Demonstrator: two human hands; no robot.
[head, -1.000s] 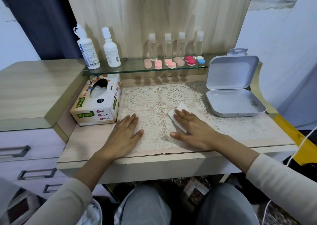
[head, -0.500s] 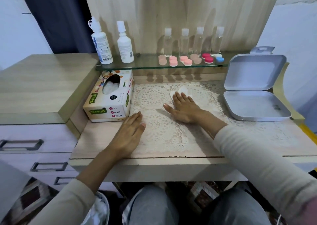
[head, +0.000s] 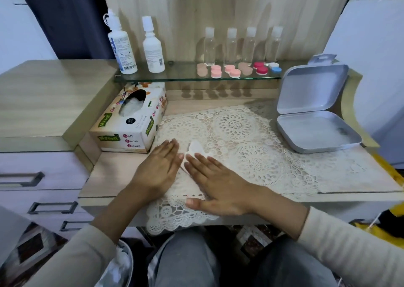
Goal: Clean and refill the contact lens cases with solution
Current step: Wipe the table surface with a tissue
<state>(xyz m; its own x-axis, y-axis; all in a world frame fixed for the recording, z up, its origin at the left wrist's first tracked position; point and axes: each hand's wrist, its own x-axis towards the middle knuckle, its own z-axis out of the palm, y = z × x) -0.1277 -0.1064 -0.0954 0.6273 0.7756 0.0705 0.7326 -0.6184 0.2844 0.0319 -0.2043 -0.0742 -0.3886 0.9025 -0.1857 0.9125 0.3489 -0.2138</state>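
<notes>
My right hand [head: 215, 184] lies flat with straight fingers on a white tissue [head: 195, 148] on the lace mat [head: 251, 146]. My left hand [head: 160, 166] rests flat on the mat just left of it, fingers straight. Several contact lens cases [head: 231, 70], pink, beige, red and blue-white, sit closed on the glass shelf [head: 175, 76]. Behind them stand several small clear bottles [head: 231, 46]. Two white solution bottles [head: 136, 46] stand at the shelf's left end.
A tissue box [head: 131, 122] sits at the left of the desk, beside the mat. An open grey hinged box [head: 314, 116] stands at the right. Drawers [head: 37, 177] lie to the left, and my knees are under the desk edge.
My right hand has slid the tissue from the mat's far middle back toward me and leftward, ending next to my left hand. My left hand has stayed in place.
</notes>
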